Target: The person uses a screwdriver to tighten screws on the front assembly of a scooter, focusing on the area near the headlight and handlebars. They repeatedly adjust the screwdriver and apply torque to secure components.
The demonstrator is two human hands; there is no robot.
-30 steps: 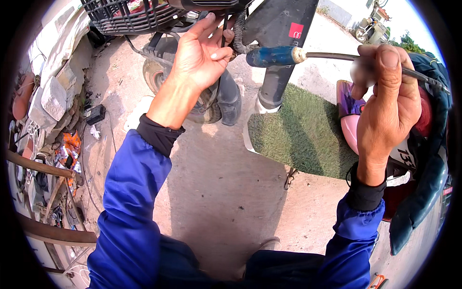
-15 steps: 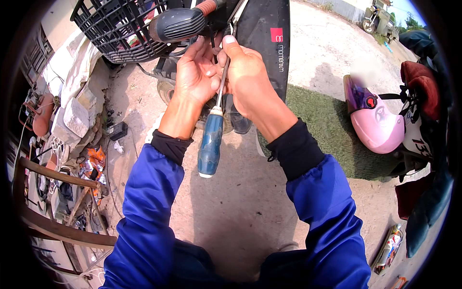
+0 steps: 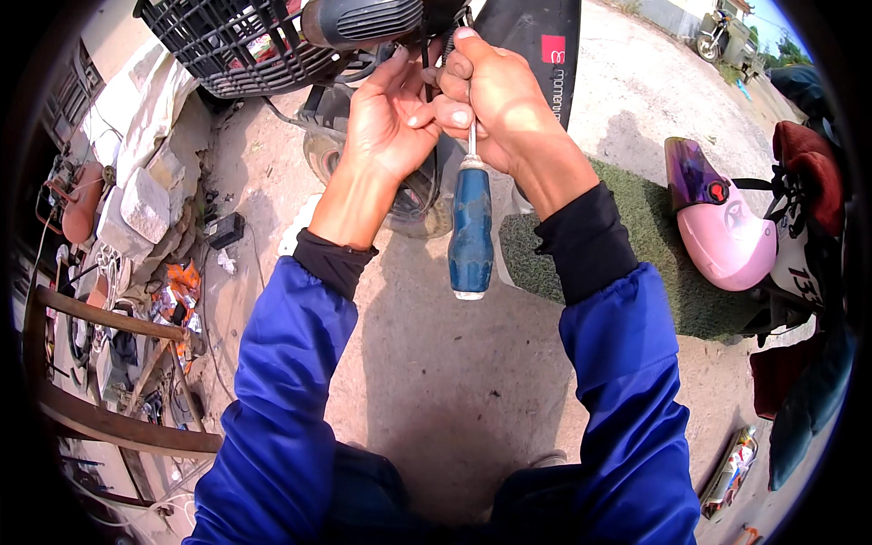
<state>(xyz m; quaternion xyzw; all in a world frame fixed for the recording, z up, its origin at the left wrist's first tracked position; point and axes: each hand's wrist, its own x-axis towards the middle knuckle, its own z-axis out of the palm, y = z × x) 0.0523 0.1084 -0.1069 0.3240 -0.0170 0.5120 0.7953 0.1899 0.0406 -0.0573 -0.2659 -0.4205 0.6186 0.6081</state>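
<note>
My right hand [image 3: 504, 95] is closed around the metal shaft of a screwdriver [image 3: 470, 227]. Its blue handle hangs down below the fist, with the shaft running up through the fingers. Close beside it, my left hand [image 3: 386, 127] is turned palm inward, its fingers curled up by thin black cables at the front of a motorbike or scooter. What those fingertips grip is hidden. Above the hands is a dark handlebar grip [image 3: 363, 20], and the black body panel [image 3: 527, 54] with a red mark rises to the right.
A black basket [image 3: 236, 54] is at the upper left, above a front wheel [image 3: 413, 218]. Green matting [image 3: 627, 245] lies to the right, near a pink helmet [image 3: 727, 245] with a purple visor. Stone blocks [image 3: 145, 209], litter and a wooden frame [image 3: 127, 436] line the left side.
Both hands have shifted up and to the right in view. The screwdriver went with them and now hangs more upright. The handlebar and basket also sit higher in the picture.
</note>
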